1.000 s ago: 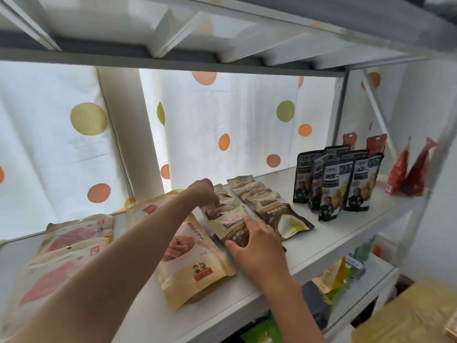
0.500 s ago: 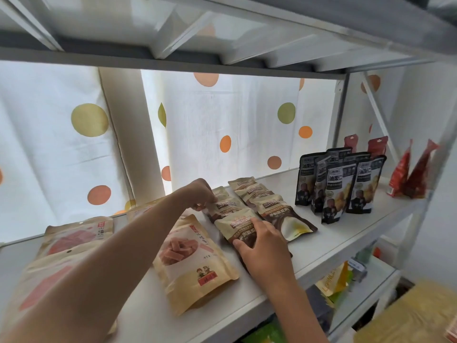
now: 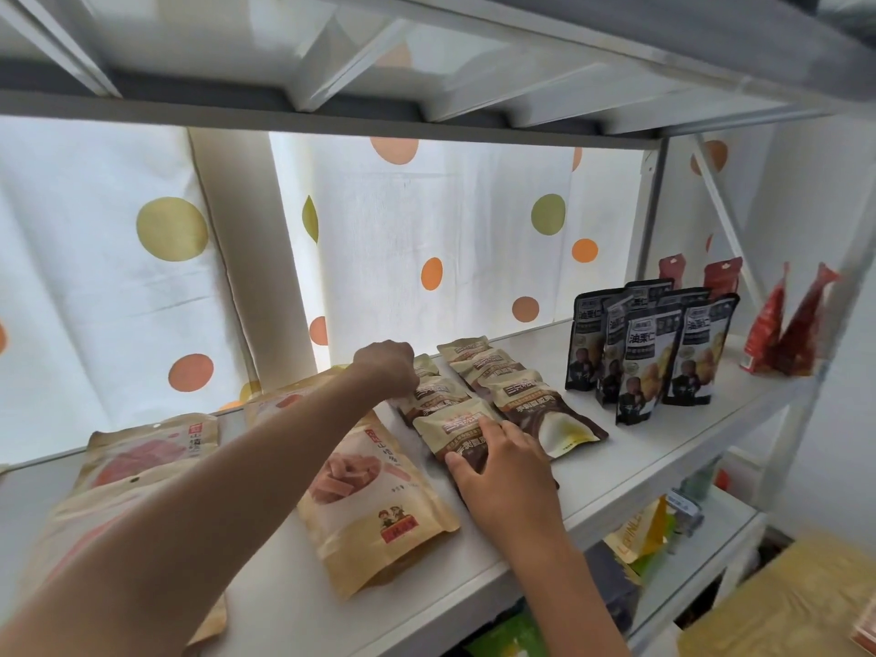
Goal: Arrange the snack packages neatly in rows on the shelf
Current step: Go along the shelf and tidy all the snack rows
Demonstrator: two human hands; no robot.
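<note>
My right hand [image 3: 505, 471] is lying flat, fingers straight and spread, pressing on the nearest brown-and-beige pouch [image 3: 457, 431] at the front of the left row of small packs. My left hand [image 3: 386, 365] is reaching further back, fingers curled down onto the back pouches [image 3: 433, 391] of that same row; whether they are pinching a pack edge or only touching it, I cannot tell. Just beside this row a second row of beige pouches [image 3: 516, 388] is lying overlapped like shingles, running from the curtain toward the shelf front. Their printed characters are too blurred for me to read.

To my left, a large tan pouch [image 3: 374, 495] with orange sticks pictured and a red label at its bottom is lying flat under my left forearm. More tan pouches [image 3: 142, 450] with pink contents are lying further left. To the right, black stand-up pouches [image 3: 649, 353] are standing upright in a cluster, each reading 油栗仁 in white. Beyond them red packets [image 3: 791, 324] are leaning near the shelf's right end.

Everything is sitting on a white shelf board [image 3: 640, 448] in a white metal rack. Behind it a white curtain [image 3: 426, 220] with orange and green dots is hanging. A lower shelf [image 3: 711, 533] is holding yellow and green packages.
</note>
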